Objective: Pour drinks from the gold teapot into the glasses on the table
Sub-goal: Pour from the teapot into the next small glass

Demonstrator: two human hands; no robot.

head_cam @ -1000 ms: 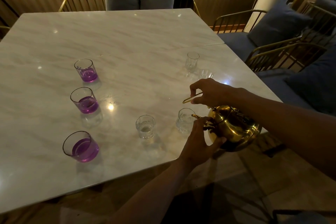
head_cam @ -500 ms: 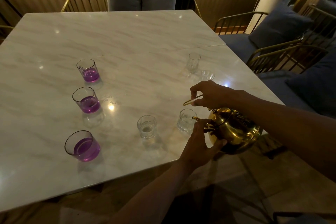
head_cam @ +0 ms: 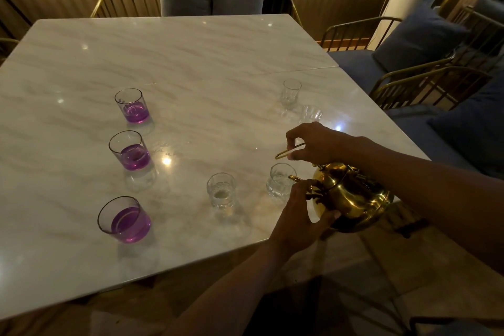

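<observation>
Marble table (head_cam: 191,63), left side: three clear tumblers part-filled with purple drink, near (head_cam: 124,219), middle (head_cam: 130,150), far (head_cam: 132,105). Centre-right: small faceted glass (head_cam: 221,190), looks nearly empty; second small glass (head_cam: 281,180) just under the spout. Two more small clear glasses farther back, (head_cam: 290,91) and (head_cam: 310,114). Left hand (head_cam: 298,217) cupped against the belly of the gold teapot (head_cam: 351,196); pot is shiny, round, tilted toward spout, hanging over the table's near-right edge. Right hand (head_cam: 317,143) pinched closed on the thin gold handle above the pot
</observation>
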